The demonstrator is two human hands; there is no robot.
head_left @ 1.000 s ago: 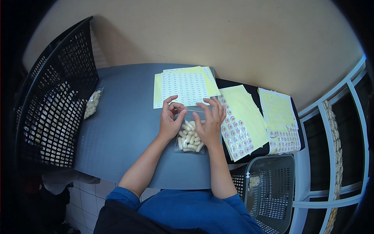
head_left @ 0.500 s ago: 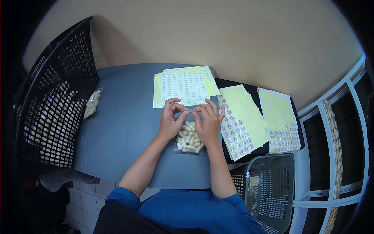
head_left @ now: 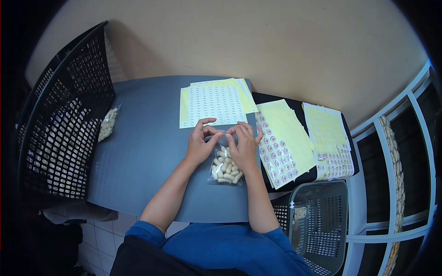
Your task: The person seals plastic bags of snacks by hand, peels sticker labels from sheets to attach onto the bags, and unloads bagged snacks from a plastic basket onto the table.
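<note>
A clear plastic bag [head_left: 225,170] with several pale, finger-shaped pieces inside lies on the grey table. My left hand [head_left: 200,142] pinches the top edge of the bag between thumb and fingers. Beside it, my right hand [head_left: 243,145] pinches the same edge, the fingertips of both hands nearly touching. The bag's body hangs below the hands toward the table's front. Just behind the hands lie sheets of small printed white labels [head_left: 214,103] on yellow backing.
A black perforated basket [head_left: 69,115] stands at the left, with another filled bag [head_left: 108,124] beside it. Sheets of round stickers [head_left: 278,158] lie on a black surface at the right, near a second sticker stack [head_left: 335,163]. Below them is a grey basket [head_left: 320,221].
Both hands have come closer together and closed in a pinch on the bag's top edge. The bag's lower end has shifted slightly toward my body.
</note>
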